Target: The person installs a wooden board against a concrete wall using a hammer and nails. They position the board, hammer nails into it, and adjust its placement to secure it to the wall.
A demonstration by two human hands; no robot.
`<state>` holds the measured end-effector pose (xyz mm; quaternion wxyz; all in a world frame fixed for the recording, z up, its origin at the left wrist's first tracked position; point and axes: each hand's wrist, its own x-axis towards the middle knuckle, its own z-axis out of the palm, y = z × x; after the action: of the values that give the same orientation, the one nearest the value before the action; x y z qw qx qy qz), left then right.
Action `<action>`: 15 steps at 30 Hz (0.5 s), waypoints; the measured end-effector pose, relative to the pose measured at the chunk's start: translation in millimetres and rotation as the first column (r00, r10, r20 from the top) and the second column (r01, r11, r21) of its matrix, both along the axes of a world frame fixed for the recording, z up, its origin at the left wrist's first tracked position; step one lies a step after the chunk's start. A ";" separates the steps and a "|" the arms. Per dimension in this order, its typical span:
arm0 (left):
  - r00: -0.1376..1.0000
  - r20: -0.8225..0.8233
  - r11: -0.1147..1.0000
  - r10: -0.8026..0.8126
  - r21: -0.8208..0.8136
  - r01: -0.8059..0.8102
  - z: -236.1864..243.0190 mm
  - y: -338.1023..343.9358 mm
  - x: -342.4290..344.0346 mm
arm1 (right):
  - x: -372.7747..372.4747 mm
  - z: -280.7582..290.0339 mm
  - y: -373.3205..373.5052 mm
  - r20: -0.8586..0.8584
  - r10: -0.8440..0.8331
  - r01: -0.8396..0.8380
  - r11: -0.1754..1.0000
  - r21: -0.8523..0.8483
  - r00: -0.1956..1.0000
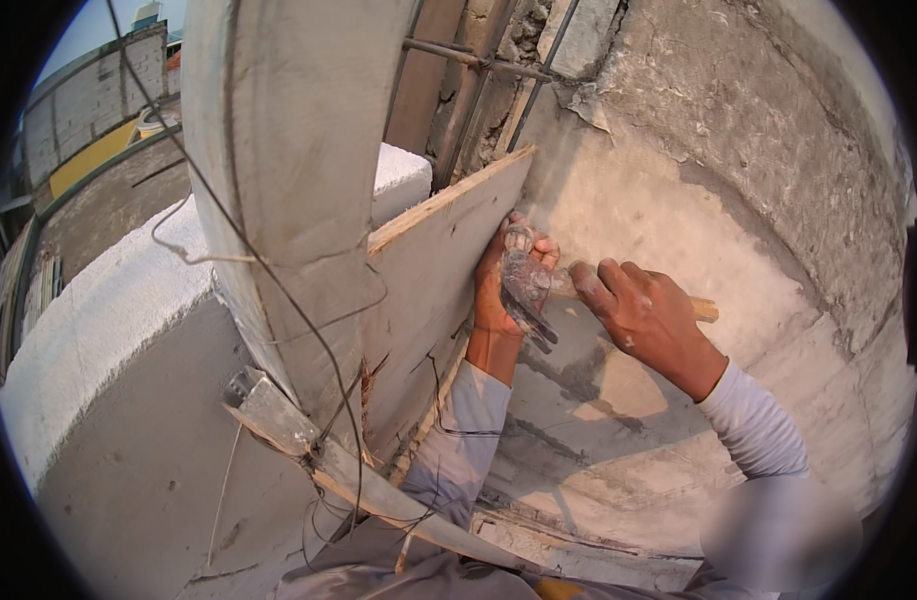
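My right hand [650, 322] is wrapped round the wooden handle of a claw hammer [525, 290]. The handle's end sticks out past the heel of that hand. The hammer's dusty metal head lies in front of my left hand [490, 288], its claw pointing down toward the wrist. My left fingers are curled at the right end of a grey formwork board [443, 275], close to the concrete wall [668, 220]. What they pinch, if anything, is hidden behind the hammer head. The board stands on edge, with a raw wood strip along its top.
A tall grey panel [293, 130] stands left of the board, with loose tie wire [323, 340] hanging across it. A metal channel [278, 415] runs below. White lightweight blockwork [118, 340] lies at left. Steel rebar [478, 60] crosses at the top.
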<state>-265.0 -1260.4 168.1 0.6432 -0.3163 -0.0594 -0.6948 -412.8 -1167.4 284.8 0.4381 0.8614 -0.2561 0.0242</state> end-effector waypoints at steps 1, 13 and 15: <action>1.000 -0.015 1.000 -0.018 -0.007 0.017 -2.5 2.8 -1.8 | -2.0 -1.4 2.1 0.015 0.028 -0.028 0.999 0.019 0.999; 0.987 -0.132 0.984 -0.091 -0.163 0.069 -6.7 -12.7 2.2 | 10.8 7.3 5.8 0.028 0.159 -0.160 0.985 0.068 0.987; 0.991 -0.118 0.984 -0.065 -0.173 0.044 -8.0 -14.1 -1.0 | 8.1 3.1 4.1 0.019 0.236 -0.237 0.968 0.081 0.972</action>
<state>-266.0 -1274.5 160.2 0.5968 -0.4140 -0.0699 -0.6837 -404.7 -1163.3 287.9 0.3948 0.9030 -0.1544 0.0695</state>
